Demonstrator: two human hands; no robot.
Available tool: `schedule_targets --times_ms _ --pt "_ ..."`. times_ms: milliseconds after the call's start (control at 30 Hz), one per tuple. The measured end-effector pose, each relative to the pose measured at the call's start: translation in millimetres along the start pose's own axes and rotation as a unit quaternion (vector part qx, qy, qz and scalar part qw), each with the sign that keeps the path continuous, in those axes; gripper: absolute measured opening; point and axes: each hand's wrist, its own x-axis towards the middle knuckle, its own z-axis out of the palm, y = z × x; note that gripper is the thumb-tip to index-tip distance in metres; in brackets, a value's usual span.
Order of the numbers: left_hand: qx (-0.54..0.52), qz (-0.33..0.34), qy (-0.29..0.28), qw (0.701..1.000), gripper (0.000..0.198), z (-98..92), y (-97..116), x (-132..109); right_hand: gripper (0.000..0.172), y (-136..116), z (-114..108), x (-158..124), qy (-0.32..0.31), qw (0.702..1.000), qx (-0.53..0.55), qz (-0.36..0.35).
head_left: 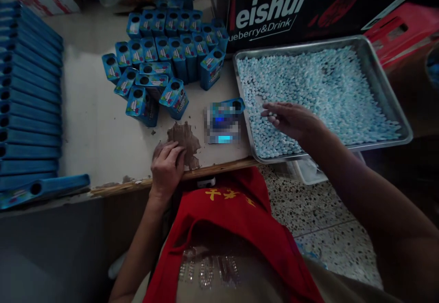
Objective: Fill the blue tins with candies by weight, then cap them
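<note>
My right hand (291,119) is over the metal tray (406,124), its fingers pinched around a few small pale candies (272,115). Pale blue and white candies (308,78) cover most of the tray's bottom. Left of the tray sits a small device with a lit blue display (224,139), partly blurred out. A blue box (236,106) with a dark round spot rests on it. My left hand (168,163) rests on the table's front edge beside a worn brown patch (185,140), fingers loosely bent, with nothing visible in them.
Several blue boxes (174,94) stand in a cluster, two lying flat. A long row of blue boxes (32,110) lines the left side. Behind the tray stands a black carton (267,12); a red plastic item (404,33) is at right. A splintered table edge (219,168) runs in front.
</note>
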Motion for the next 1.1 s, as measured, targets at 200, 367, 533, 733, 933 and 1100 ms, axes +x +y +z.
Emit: schedule_targets --times_ms 200,367,533,733,933,1100 --pt "0.026 -0.001 0.017 1.0 0.018 0.0 0.3 -1.1 0.017 -30.1 10.5 0.3 -0.043 0.998 -0.001 0.034" --pt "0.032 -0.005 0.016 0.999 0.02 0.5 1.0 -0.5 0.021 -51.4 14.4 -3.4 -0.074 0.996 0.043 0.03" --pt "0.036 -0.005 0.015 0.999 0.017 0.1 0.8 -1.0 0.012 -65.6 28.7 -14.4 -0.089 0.994 0.011 -0.055" --pt "0.052 0.034 0.033 0.998 0.021 1.3 -1.1 -2.5 0.014 -90.8 63.8 -24.1 -0.099 0.937 -0.241 -0.234" --pt "0.068 0.062 0.061 0.994 0.02 5.7 -1.7 -3.5 0.014 -100.7 76.0 -14.1 -0.097 0.86 -0.389 -0.317" --pt "0.054 0.053 0.061 0.995 0.02 7.2 -0.6 -4.6 0.012 -98.5 72.5 -10.7 -0.091 0.852 -0.402 -0.323"
